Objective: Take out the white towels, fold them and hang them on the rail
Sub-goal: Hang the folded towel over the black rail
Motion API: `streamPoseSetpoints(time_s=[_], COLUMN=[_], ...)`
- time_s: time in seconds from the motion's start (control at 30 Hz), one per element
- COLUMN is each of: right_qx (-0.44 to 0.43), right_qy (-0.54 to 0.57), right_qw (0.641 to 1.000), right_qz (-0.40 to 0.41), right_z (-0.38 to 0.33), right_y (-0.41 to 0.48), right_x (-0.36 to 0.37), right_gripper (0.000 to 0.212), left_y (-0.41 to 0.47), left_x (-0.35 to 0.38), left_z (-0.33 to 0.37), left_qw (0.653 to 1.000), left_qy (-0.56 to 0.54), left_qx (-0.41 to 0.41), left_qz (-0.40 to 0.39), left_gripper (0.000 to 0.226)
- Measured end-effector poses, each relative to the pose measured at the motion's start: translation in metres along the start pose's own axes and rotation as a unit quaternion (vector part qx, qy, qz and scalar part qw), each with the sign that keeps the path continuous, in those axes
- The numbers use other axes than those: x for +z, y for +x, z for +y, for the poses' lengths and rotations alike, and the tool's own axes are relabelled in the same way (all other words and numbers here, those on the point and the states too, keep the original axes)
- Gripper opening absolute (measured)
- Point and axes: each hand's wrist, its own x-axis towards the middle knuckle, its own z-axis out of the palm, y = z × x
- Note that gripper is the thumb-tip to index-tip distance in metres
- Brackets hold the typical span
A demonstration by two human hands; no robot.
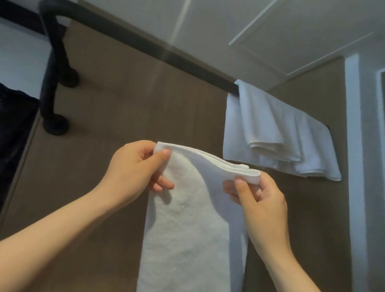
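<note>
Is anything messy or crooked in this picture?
Yes. The hung towel on the black rail looks untidy: its layers fan apart in wrinkles and its bottom edge slants. The held towel, pinched by the left hand and right hand, looks neatly folded.

Head camera looks up, close, at brown wall (123, 120) and ceiling (223, 12).
</note>
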Motion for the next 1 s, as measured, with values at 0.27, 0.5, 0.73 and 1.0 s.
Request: streamPoseSetpoints(time_s=[0.27,0.5,0.73,1.0], right_qx=[-0.089,-0.177,-0.271,-0.312], right_qy=[0.015,0.031,-0.061,-0.080], right_qw=[0.996,0.984,0.961,0.947], right_qz=[-0.004,-0.007,-0.003,0.002], right_z=[-0.006,-0.004,-0.004,-0.021], right_y=[0.057,0.103,0.148,0.190], right_x=[0.041,0.047,0.042,0.036], right_gripper=[0.017,0.028,0.056,0.056], left_y=[0.046,0.074,0.101,0.131], left_x=[-0.023,-0.015,0.009,0.020], left_z=[0.018,0.040,0.074,0.100], left_qw=[0.993,0.962,0.918,0.854], left_qy=[0.035,0.123,0.230,0.326], left_qx=[0.079,0.187,0.264,0.338], left_qz=[0.077,0.156,0.186,0.225], left_gripper=[0.027,0.014,0.019,0.013])
